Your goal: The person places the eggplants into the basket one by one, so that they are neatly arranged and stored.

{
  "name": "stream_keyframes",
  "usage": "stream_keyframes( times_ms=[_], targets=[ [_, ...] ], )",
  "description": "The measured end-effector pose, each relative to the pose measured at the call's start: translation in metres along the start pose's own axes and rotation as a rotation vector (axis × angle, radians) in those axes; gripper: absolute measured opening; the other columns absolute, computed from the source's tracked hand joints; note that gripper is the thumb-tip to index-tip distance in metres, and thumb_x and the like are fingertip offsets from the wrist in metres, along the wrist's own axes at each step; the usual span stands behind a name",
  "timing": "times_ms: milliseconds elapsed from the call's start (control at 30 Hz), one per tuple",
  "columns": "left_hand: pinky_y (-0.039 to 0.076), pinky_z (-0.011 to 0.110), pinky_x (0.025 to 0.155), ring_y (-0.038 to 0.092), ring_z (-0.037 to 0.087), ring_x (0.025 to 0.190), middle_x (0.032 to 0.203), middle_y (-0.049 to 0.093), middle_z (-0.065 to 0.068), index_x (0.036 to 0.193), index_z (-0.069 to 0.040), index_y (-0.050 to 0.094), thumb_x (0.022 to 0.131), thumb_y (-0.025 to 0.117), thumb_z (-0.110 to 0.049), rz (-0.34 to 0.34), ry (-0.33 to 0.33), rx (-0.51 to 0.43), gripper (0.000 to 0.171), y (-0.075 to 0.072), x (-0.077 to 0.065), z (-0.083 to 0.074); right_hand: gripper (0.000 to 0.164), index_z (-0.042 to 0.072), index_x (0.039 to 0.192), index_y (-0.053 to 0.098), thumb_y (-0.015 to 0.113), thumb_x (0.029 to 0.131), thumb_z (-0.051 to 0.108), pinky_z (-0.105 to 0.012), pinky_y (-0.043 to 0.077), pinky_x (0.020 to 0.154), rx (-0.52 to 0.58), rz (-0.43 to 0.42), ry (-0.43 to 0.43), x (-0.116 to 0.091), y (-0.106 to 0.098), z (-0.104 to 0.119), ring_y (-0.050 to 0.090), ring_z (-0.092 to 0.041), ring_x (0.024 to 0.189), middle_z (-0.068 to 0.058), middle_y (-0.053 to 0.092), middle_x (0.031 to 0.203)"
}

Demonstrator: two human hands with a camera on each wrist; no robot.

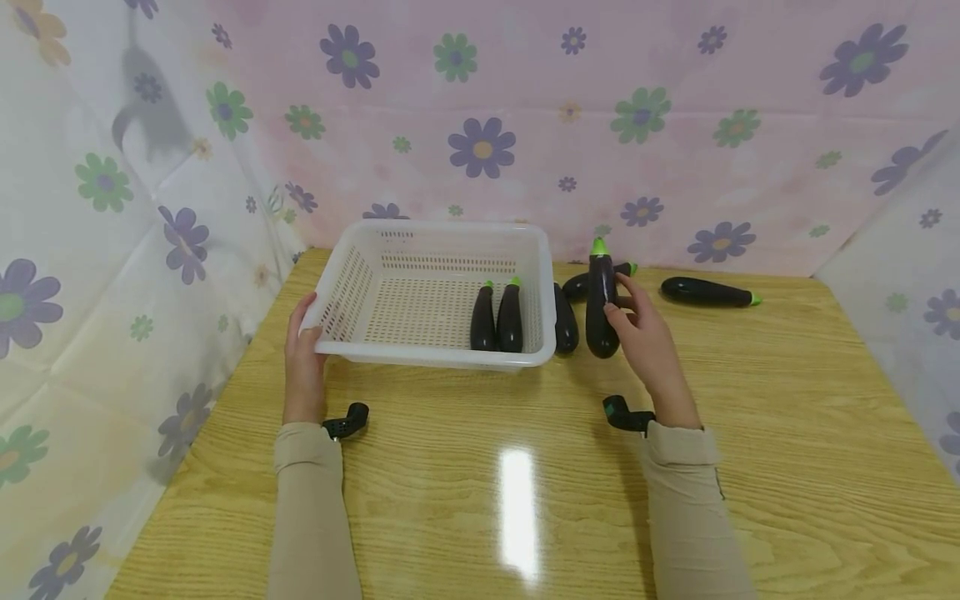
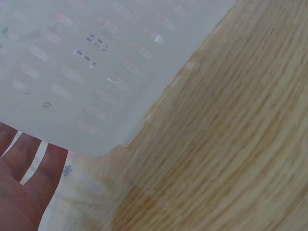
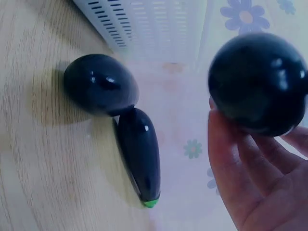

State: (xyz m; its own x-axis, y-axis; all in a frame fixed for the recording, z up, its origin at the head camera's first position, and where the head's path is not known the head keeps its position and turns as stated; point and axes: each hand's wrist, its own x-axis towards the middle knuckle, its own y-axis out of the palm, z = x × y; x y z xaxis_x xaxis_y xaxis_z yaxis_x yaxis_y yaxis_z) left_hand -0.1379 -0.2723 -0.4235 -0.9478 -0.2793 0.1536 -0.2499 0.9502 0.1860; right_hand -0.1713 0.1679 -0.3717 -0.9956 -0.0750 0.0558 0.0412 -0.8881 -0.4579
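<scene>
The held eggplant point(image 1: 602, 312) is in the right hand point(image 1: 648, 333), just to the right of the white basket point(image 1: 435, 357) and, as it seems, raised above the table point(image 1: 465, 433). The thumb and fingers grip it from its right side, near the thicker end. For good handling, I think the grip should be firm, because such a smooth skin may slip; the thick end should also pass clear of the basket rim. The skin is glossy, almost black, with bright reflections; the blunt end is round, and the green cap points away from the person.

The left hand point(image 1: 303, 367) holds the basket's near left corner, with the thumb at the rim, and this should steady it. Inside, two eggplants point(image 1: 510, 321) lie side by side at the right end. Outside, one eggplant point(image 1: 566, 325) lies beside the right wall, another point(image 1: 576, 287) lies behind the held one, and a third point(image 1: 708, 292) lies farther right. Behind is a flowered cloth point(image 1: 525, 83).
</scene>
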Motion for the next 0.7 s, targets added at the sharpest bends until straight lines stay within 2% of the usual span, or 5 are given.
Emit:
stream_keyframes(
  times_ms=[133,333,600,700],
  targets=[
    [0.026,0.043,0.097,0.036,0.021,0.122,0.137,0.034,-0.001,0.135,-0.026,0.036,0.092,0.032,-0.018,-0.004,0.004,0.004,0.044,0.000,0.001,0.002,0.059,0.030,0.142,0.019,0.043,0.090,0.045,-0.046,0.044,0.076,0.044,0.010,-0.020,0.000,0.003,0.003,0.049,-0.030,0.109,-0.012,0.042,0.128],
    [0.031,0.038,0.094,0.038,0.018,0.120,0.137,0.034,-0.002,0.134,-0.030,0.037,0.092,0.035,-0.024,-0.016,0.032,0.035,0.043,-0.007,0.007,0.017,0.058,0.032,0.141,0.018,0.043,0.090,0.044,-0.049,0.048,0.055,0.094,0.090,-0.023,0.001,0.010,0.004,0.051,-0.034,0.103,-0.016,0.040,0.129],
    [0.031,0.039,0.094,0.037,0.018,0.121,0.137,0.034,-0.003,0.134,-0.030,0.037,0.092,0.037,-0.026,-0.018,0.046,0.046,0.043,-0.007,0.008,0.019,0.058,0.035,0.140,0.022,0.046,0.088,0.046,-0.047,0.049,0.055,0.084,0.126,-0.003,0.002,0.021,0.005,0.055,-0.030,0.098,-0.012,0.042,0.127],
    [0.030,0.040,0.094,0.038,0.017,0.121,0.137,0.034,-0.003,0.134,-0.032,0.036,0.092,0.036,-0.027,-0.021,0.048,0.051,0.042,-0.010,0.010,0.024,0.058,0.036,0.140,0.022,0.046,0.088,0.047,-0.046,0.049,0.056,0.087,0.141,0.003,0.002,0.024,0.006,0.056,-0.029,0.096,-0.010,0.042,0.127]
  ],
)
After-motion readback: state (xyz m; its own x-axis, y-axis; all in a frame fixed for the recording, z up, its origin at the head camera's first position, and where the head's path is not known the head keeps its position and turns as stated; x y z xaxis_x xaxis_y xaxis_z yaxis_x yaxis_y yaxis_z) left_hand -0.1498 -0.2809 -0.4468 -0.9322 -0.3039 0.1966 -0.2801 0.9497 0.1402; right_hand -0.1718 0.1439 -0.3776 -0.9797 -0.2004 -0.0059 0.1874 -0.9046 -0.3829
